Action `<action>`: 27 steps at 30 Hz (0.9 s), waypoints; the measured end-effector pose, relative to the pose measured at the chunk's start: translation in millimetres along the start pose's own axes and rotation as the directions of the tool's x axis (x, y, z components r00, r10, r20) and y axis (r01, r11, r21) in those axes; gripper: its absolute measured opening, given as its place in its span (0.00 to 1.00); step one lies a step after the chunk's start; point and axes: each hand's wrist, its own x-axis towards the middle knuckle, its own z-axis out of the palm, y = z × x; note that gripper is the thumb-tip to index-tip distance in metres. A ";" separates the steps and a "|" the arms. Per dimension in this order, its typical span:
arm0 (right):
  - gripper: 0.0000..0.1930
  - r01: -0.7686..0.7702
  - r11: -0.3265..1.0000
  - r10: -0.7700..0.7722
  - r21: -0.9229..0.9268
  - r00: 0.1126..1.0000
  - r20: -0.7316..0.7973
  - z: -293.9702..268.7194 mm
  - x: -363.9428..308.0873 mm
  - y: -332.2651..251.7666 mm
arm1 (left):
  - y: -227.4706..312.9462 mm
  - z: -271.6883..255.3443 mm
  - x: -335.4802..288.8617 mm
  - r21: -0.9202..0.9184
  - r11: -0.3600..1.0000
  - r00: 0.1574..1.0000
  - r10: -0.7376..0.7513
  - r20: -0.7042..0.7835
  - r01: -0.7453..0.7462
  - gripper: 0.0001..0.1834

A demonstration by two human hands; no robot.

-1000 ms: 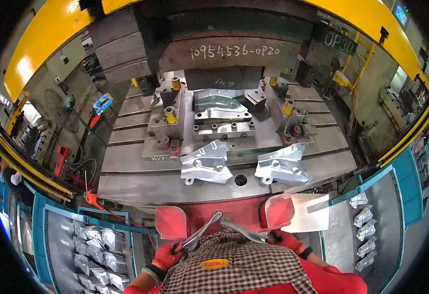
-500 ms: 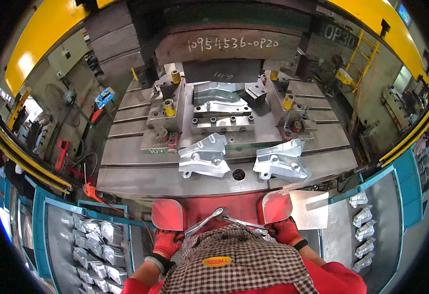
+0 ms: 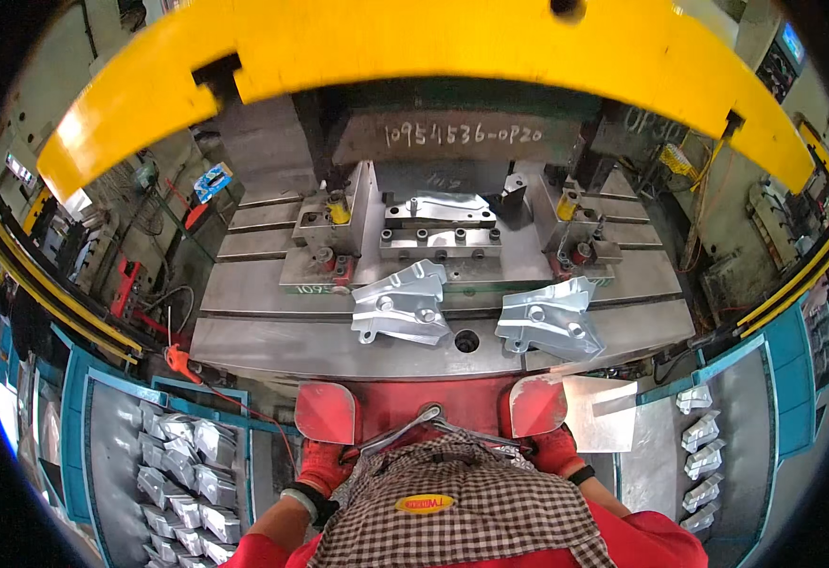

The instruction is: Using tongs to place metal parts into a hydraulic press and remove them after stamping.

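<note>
My left hand (image 3: 324, 464), in a red glove, rests under the left red guard plate (image 3: 326, 414). Under the right red guard plate (image 3: 538, 407) sits my right hand (image 3: 555, 451), also red-gloved. The guards and my apron hide most of the fingers of both. Between the hands lie two silver wrench-shaped bars (image 3: 400, 428). On the press bed ahead are two shaped sheet-metal brackets, a left bracket (image 3: 400, 305) and a right bracket (image 3: 549, 322). Behind them, the dark upper die (image 3: 585, 133) stands low over the lower die (image 3: 443, 243), hiding most of the sheet-metal piece (image 3: 447, 205) there.
A yellow press beam (image 3: 414, 47) spans the top. Many metal brackets lie on the left side table (image 3: 116, 454); a column of several lies on the right side table (image 3: 746, 445). An orange-handled tool (image 3: 179, 364) with a cord hangs at the bed's left corner.
The upper die and yellow beam have come down, covering more of the piece in the lower die. My hands stay at the red guards, and the view has shifted slightly.
</note>
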 end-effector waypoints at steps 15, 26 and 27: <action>0.16 -0.023 0.998 0.019 -0.066 0.998 -0.060 -21.3 -18.8 -13.1 | -5.9 -0.8 -1.8 0.023 0.999 0.998 -0.036 0.049 0.035 0.15; 0.09 0.017 0.440 0.387 0.898 0.899 -0.206 10.8 20.6 -16.7 | 33.3 -69.2 129.3 -0.292 0.921 0.961 -0.212 0.176 0.257 0.17; 0.10 -0.085 0.400 0.481 0.912 0.867 -0.130 -8.6 29.3 -39.8 | 42.5 -75.3 154.3 -0.434 0.844 0.946 -0.243 0.214 0.314 0.19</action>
